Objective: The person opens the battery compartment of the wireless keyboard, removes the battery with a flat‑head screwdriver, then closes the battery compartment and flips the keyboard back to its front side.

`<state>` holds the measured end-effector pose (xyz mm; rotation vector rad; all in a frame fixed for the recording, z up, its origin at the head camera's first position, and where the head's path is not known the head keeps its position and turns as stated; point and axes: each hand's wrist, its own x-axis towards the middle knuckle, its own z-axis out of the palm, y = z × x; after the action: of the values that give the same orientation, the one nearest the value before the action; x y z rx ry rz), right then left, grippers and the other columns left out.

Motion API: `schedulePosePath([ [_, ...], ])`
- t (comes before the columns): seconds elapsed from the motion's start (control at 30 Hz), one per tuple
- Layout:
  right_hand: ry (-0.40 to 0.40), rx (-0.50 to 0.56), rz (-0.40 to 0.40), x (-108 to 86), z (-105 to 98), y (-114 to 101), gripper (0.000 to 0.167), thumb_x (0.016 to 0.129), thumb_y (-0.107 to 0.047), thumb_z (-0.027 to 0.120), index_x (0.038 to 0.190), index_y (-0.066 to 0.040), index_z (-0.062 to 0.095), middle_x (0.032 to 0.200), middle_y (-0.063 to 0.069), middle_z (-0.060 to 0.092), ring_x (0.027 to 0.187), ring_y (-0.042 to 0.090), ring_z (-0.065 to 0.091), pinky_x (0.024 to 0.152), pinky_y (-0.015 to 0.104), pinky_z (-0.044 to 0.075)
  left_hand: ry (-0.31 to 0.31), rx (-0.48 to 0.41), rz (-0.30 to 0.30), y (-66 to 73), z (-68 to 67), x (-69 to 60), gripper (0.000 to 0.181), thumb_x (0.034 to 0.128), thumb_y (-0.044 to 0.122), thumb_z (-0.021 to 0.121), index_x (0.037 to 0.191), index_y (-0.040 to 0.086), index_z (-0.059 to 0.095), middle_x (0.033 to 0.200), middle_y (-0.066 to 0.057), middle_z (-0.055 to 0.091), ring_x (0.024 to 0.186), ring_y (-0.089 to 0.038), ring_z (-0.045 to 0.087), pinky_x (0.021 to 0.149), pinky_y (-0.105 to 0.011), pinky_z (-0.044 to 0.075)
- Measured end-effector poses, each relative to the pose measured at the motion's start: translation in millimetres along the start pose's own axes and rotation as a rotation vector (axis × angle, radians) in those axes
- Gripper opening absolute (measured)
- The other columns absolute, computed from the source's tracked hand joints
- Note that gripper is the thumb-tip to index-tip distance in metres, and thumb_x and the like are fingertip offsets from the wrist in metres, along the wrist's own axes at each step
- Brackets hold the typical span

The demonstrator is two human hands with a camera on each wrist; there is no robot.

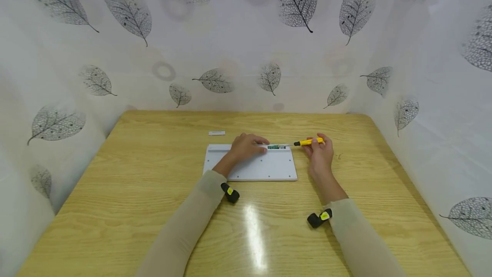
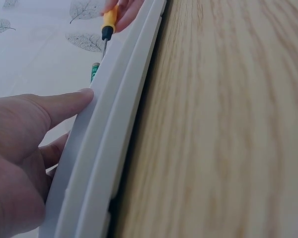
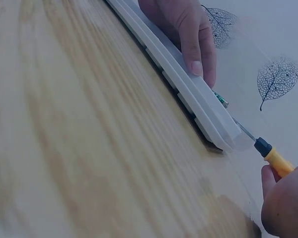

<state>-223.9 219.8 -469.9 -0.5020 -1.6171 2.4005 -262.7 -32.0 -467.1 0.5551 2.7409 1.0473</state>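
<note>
Beige long sleeves (image 1: 180, 230), black wrist cameras (image 1: 230, 194), yellow patches (image 1: 325, 216)

Keyboard (image 1: 269, 169) looks smooth plastic; tabletop (image 1: 115, 208), glossy wood.

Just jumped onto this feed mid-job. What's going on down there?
A person's right hand holds a yellow screwdriver, pointed at an open slot near the far edge of a white keyboard-like device. The left hand rests on the device beside the slot, where a green cylinder, perhaps a battery, shows. Whether the screwdriver touches it is unclear. A small white strip lies apart, beyond the device.
</note>
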Motion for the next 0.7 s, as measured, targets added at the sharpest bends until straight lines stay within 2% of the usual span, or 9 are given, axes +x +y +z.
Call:
schedulePosePath([
  [0.17, -0.024, -0.078, -0.068, -10.4, 4, -8, 0.039, 0.107, -0.009, 0.042, 0.145, -0.004, 0.035, 0.128, 0.020, 0.053, 0.123, 0.034, 0.057, 0.100, 0.030, 0.052, -0.001, -0.005, 0.004, -0.4, 0.3, 0.7, 0.028, 0.0940, 0.037, 0.070, 0.122, 0.032, 0.073, 0.121, 0.006, 0.072, 0.116, -0.019, 0.059, 0.109, -0.046, 0.033],
  [0.3, -0.028, -0.103, -0.134, -7.5, 3, -3, 0.037, 0.107, -0.009, 0.043, 0.143, -0.005, 0.039, 0.133, 0.026, 0.051, 0.125, 0.039, 0.054, 0.099, 0.030, 0.053, -0.004, -0.003, 0.005, -0.3, -0.2, 0.1, 0.029, 0.0940, 0.037, 0.071, 0.122, 0.032, 0.073, 0.121, 0.006, 0.072, 0.116, -0.018, 0.059, 0.109, -0.046, 0.033],
  [0.37, -0.035, -0.124, -0.167, -4.3, 2, 0, 0.037, 0.107, -0.009, 0.044, 0.143, -0.006, 0.039, 0.132, 0.025, 0.052, 0.125, 0.039, 0.054, 0.098, 0.029, 0.053, -0.006, -0.006, 0.010, 0.4, -1.2, -0.6, 0.029, 0.0940, 0.036, 0.071, 0.122, 0.031, 0.073, 0.121, 0.006, 0.072, 0.116, -0.018, 0.059, 0.109, -0.046, 0.033],
  [0.47, -0.050, -0.156, -0.213, -0.4, 1, 3, 0.037, 0.106, -0.011, 0.046, 0.143, -0.006, 0.041, 0.127, 0.021, 0.055, 0.122, 0.037, 0.056, 0.097, 0.028, 0.054, -0.006, -0.009, 0.012, 1.9, -2.2, -1.6, 0.029, 0.0942, 0.035, 0.071, 0.123, 0.030, 0.073, 0.121, 0.005, 0.072, 0.115, -0.019, 0.060, 0.109, -0.046, 0.033],
  [0.57, -0.074, -0.219, -0.249, 1.5, 0, 2, 0.037, 0.106, -0.013, 0.048, 0.142, -0.005, 0.044, 0.124, 0.017, 0.057, 0.114, 0.029, 0.060, 0.095, 0.028, 0.055, -0.004, -0.007, 0.009, 2.6, -2.9, -2.0, 0.029, 0.0944, 0.035, 0.070, 0.122, 0.030, 0.073, 0.121, 0.005, 0.072, 0.115, -0.019, 0.060, 0.108, -0.047, 0.034],
  [0.63, -0.098, -0.295, -0.270, 2.3, -2, -2, 0.036, 0.105, -0.013, 0.051, 0.141, -0.005, 0.046, 0.124, 0.017, 0.057, 0.107, 0.020, 0.062, 0.093, 0.026, 0.055, -0.004, -0.004, 0.012, 2.3, -2.8, -1.6, 0.029, 0.0943, 0.035, 0.070, 0.122, 0.030, 0.073, 0.121, 0.005, 0.072, 0.115, -0.019, 0.060, 0.108, -0.047, 0.034],
  [0.7, -0.142, -0.415, -0.289, 3.8, -6, -8, 0.038, 0.105, -0.014, 0.053, 0.141, -0.004, 0.047, 0.125, 0.018, 0.057, 0.102, 0.012, 0.062, 0.091, 0.025, 0.056, -0.002, 0.000, 0.017, 0.9, -2.1, -0.7, 0.029, 0.0941, 0.036, 0.071, 0.122, 0.030, 0.073, 0.121, 0.005, 0.073, 0.115, -0.018, 0.061, 0.107, -0.046, 0.035],
])
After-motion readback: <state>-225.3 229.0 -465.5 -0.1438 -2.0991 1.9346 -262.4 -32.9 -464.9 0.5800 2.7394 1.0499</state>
